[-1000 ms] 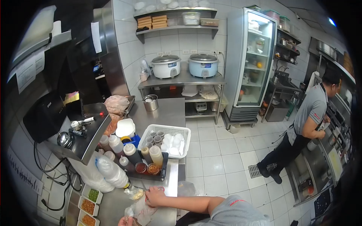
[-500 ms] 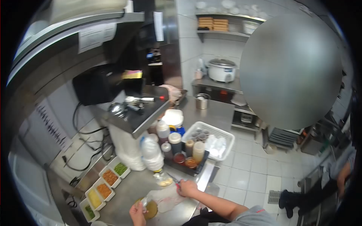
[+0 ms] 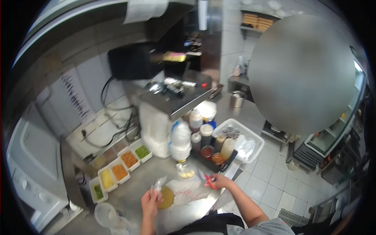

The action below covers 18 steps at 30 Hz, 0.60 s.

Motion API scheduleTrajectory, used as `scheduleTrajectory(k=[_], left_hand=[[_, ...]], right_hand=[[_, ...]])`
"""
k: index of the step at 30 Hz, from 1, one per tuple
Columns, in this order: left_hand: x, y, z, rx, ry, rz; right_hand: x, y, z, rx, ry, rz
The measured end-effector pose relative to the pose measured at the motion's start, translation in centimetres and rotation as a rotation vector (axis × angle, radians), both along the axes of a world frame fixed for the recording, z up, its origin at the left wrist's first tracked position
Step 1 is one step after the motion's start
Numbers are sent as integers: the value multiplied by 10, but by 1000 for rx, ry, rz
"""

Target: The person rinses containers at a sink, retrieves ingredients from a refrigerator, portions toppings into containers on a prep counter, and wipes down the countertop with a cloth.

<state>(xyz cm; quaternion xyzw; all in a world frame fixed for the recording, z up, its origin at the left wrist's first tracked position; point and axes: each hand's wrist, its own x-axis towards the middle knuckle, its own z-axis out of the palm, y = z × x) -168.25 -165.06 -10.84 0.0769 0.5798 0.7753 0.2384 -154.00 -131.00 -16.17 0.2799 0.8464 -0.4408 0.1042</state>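
My left hand (image 3: 150, 203) is closed on the gathered top of a clear plastic bag (image 3: 158, 183). Beside it on the steel counter is a round, yellowish-brown mass (image 3: 167, 196), seemingly the bag's contents. My right hand (image 3: 220, 181) grips scissors (image 3: 210, 182) by their red handles, with the blades pointing up and left, apart from the bag. Between my hands a flat, clear plastic sheet or bag with reddish print (image 3: 190, 192) lies on the counter. Just beyond it sits a small clear bag with pale yellow contents (image 3: 187, 173).
White tubs of chopped food (image 3: 119, 172) line the left wall. Sauce bottles (image 3: 206, 135) fill a black tray ahead, beside a white basket (image 3: 256, 147). A clear plastic container (image 3: 105, 214) stands at left. Above the counter juts a steel shelf (image 3: 184, 102). A blurred disc covers upper right.
The view has turned left, so the counter's things appear further right and higher. My right hand with the scissors has moved a little away from my left hand, which still holds the bag.
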Motion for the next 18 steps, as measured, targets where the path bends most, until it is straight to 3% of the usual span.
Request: scheduleTrajectory(k=[2, 4, 7, 10, 13, 18], left_hand=[[-1, -2, 6, 5, -55, 13], [-2, -3, 9, 23, -101, -3], [-3, -1, 8, 71, -140, -58], [3, 11, 14, 86, -107, -38], [0, 18, 1, 107, -2, 40], [14, 30, 7, 25, 39, 173]], right_hand=[[14, -5, 9, -157, 375, 29], [22, -17, 43, -29, 579, 91], [30, -55, 90, -344, 442, 232], [27, -88, 62, -637, 282, 646], [16, -121, 55, -613, 176, 871], [-5, -155, 58, -667, 128, 680]])
